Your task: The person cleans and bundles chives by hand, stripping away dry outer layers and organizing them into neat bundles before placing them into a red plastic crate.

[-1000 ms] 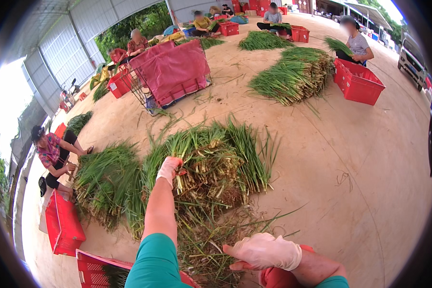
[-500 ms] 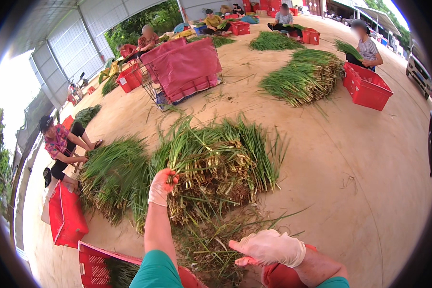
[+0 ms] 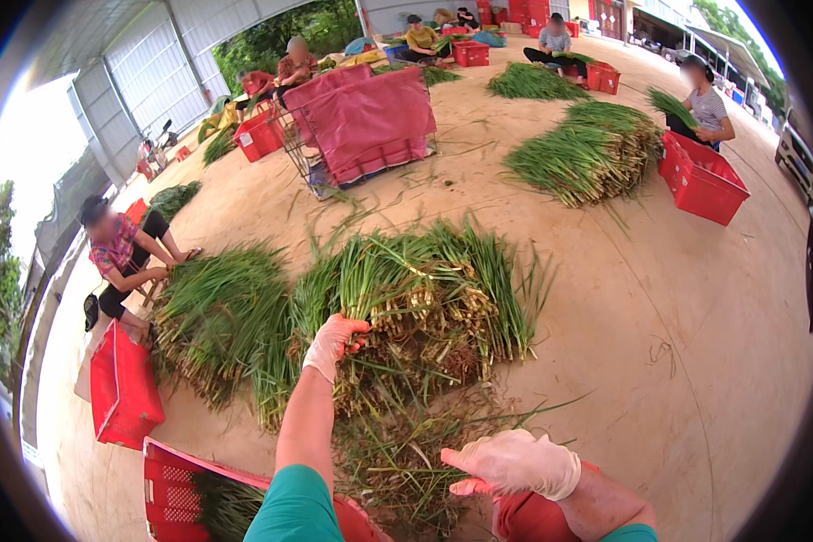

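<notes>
Head view shows a red crate at the lower left, beside the person's left arm, with green stalks inside. Another red crate leans near the left pile, its contents out of sight. A third crate sits by the far pile; what it holds cannot be told. The left hand, gloved, stretches forward and grips a bunch of scallions at the near edge of the middle pile on the concrete floor. The right hand, gloved, hovers low near the knee, fingers loosely spread, holding nothing.
</notes>
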Demonstrator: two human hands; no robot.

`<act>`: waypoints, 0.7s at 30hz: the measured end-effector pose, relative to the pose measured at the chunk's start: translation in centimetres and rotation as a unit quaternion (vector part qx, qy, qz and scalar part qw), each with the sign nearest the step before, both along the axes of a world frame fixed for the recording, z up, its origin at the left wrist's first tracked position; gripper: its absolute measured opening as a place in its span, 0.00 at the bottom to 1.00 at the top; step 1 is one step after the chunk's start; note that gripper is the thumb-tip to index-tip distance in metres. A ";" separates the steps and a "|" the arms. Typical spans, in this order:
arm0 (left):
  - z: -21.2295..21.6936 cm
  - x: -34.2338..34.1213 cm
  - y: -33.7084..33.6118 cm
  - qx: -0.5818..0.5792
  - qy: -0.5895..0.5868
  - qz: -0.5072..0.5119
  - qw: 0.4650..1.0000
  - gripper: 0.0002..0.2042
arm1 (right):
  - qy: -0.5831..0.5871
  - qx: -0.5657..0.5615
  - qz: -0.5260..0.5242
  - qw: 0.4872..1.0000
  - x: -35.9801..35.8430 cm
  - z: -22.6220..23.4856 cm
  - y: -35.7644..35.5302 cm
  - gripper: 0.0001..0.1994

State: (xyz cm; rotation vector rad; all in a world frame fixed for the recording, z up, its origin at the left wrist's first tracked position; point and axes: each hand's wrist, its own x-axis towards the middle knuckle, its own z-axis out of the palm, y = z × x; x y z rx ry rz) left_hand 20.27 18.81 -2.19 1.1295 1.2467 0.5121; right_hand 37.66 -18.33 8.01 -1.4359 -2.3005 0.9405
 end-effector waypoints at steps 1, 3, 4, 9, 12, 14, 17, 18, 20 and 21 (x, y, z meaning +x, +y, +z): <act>-0.1 -0.5 0.6 0.004 0.013 -0.011 1.000 0.16 | 0.000 -0.001 0.005 1.000 0.0 -0.1 0.1 0.27; -0.1 -2.1 2.7 0.013 0.039 -0.033 0.999 0.15 | -0.006 -0.007 0.015 1.000 -0.1 -0.3 0.5 0.27; 1.4 -2.2 3.2 0.014 0.024 -0.038 0.999 0.15 | -0.013 -0.015 0.013 1.000 0.0 -0.3 0.6 0.27; 9.7 -4.1 2.9 0.167 0.005 -0.082 0.982 0.13 | -0.011 0.030 -0.003 0.999 0.1 -1.7 0.3 0.26; 14.1 -5.6 1.4 0.238 0.050 -0.116 0.963 0.18 | -0.016 0.010 -0.032 0.999 -0.2 -0.3 0.4 0.26; 16.4 -6.6 0.4 0.262 0.083 -0.106 0.956 0.21 | -0.015 0.014 -0.035 0.999 -0.4 -0.4 0.4 0.27; 20.4 -9.0 -0.9 0.337 0.151 -0.112 0.922 0.26 | -0.010 -0.013 -0.040 0.999 -0.3 -0.7 0.9 0.29; 21.3 -10.1 -0.7 0.381 0.197 -0.123 0.895 0.29 | -0.006 -0.026 -0.040 0.999 -0.4 -0.5 1.2 0.30; 22.6 -12.4 -1.1 0.474 0.271 -0.117 0.829 0.37 | -0.021 -0.068 -0.038 0.997 -0.6 0.6 1.7 0.31; 23.2 -14.4 -1.1 0.507 0.299 -0.108 0.801 0.39 | 0.030 -0.043 -0.047 0.997 -1.1 0.6 2.1 0.30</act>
